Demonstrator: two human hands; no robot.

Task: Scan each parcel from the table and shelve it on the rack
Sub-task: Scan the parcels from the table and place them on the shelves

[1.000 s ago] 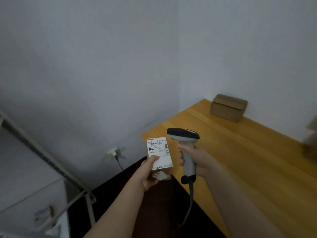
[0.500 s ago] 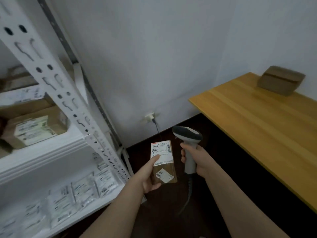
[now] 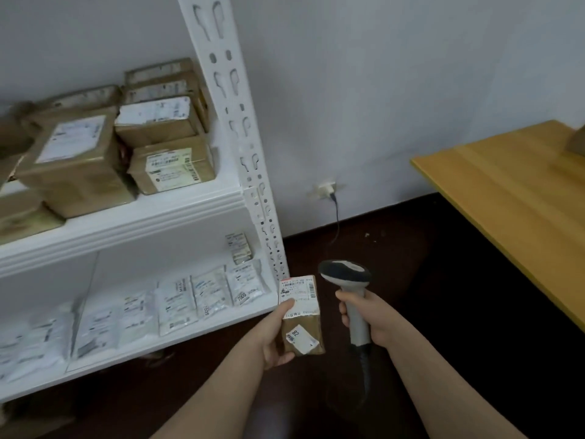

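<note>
2 bare forearms are extended forward from the lower edge of the view and are angled slightly toward each other. The left forearm (image 3: 215, 394) is raised toward the upper right, and the right forearm (image 3: 443, 375) toward the upper left. A small parcel (image 3: 302, 324) is gripped by the left hand (image 3: 270, 339), with the thumb (image 3: 286, 307) laid across its labelled top face and the fingers hidden beneath. The handle of a scanner (image 3: 356, 315) is enclosed by the curled fingers of the right hand (image 3: 376, 320), with the knuckles turned leftward. The 2 hands are held just beside each other, apart.
</note>
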